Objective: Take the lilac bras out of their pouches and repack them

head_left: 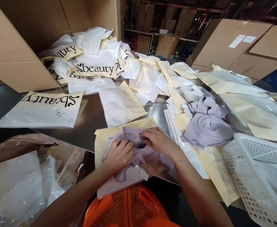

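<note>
A lilac garment (150, 154) lies bunched on a cream and white packaging bag (101, 148) in front of me. My left hand (120, 154) is closed on the garment's left side, fingers curled into the cloth. On the far right edge of the same fabric, my right hand (158, 140) pinches a fold, and a dark hollow shows between the hands. A small white tag (143, 172) hangs at the near side of the cloth. Which part of the garment each hand grips cannot be made out.
A large open carton (15, 47) stands at the back left beside piled printed bags (95, 64). More lilac cloth (206, 123) lies to the right, by a white perforated basket (242, 176). At lower left is a bin of plastic wrapping (50, 176). Closed cartons (233, 44) stand behind.
</note>
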### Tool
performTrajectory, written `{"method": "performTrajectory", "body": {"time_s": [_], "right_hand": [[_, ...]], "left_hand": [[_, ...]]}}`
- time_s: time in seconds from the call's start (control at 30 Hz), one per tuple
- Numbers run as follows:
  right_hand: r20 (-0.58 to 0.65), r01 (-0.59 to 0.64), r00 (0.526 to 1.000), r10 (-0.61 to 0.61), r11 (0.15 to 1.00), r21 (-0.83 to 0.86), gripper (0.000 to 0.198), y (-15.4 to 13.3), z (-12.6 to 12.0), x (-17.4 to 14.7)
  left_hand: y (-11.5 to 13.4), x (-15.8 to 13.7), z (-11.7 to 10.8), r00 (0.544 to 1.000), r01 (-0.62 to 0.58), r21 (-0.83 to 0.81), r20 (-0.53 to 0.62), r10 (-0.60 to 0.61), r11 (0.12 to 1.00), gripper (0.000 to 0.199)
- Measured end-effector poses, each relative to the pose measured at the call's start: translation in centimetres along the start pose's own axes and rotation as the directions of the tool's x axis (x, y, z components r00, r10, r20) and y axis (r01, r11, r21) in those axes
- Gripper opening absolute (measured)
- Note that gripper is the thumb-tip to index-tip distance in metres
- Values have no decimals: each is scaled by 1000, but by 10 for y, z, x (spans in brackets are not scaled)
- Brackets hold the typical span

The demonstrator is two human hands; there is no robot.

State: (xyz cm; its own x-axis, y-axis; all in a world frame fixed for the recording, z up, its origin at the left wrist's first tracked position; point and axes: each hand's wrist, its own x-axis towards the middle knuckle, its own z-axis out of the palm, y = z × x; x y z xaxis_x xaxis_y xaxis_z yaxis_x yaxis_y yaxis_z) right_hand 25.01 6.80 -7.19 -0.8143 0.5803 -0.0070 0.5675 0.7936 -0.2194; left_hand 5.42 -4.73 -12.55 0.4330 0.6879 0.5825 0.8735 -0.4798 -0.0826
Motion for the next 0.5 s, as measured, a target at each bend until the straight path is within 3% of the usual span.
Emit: {"method": "performTrajectory", "body": {"time_s": [0.07,0.3,0.5], "right_hand": [[76,5,997,-4,1000,-8,18,2,-2,3],[141,-98,986,91,994,50,25,6,-4,-4],[184,-100,980,79,989,107,10,8,-10,-4]], "left_hand": [[0,-6,0,999,19,20,-30,-19,1000,21],[-4,-17,-2,991,133,39,-21,-132,990,19],[-4,-17,-5,981,194,30,-12,-194,980,15]]}}
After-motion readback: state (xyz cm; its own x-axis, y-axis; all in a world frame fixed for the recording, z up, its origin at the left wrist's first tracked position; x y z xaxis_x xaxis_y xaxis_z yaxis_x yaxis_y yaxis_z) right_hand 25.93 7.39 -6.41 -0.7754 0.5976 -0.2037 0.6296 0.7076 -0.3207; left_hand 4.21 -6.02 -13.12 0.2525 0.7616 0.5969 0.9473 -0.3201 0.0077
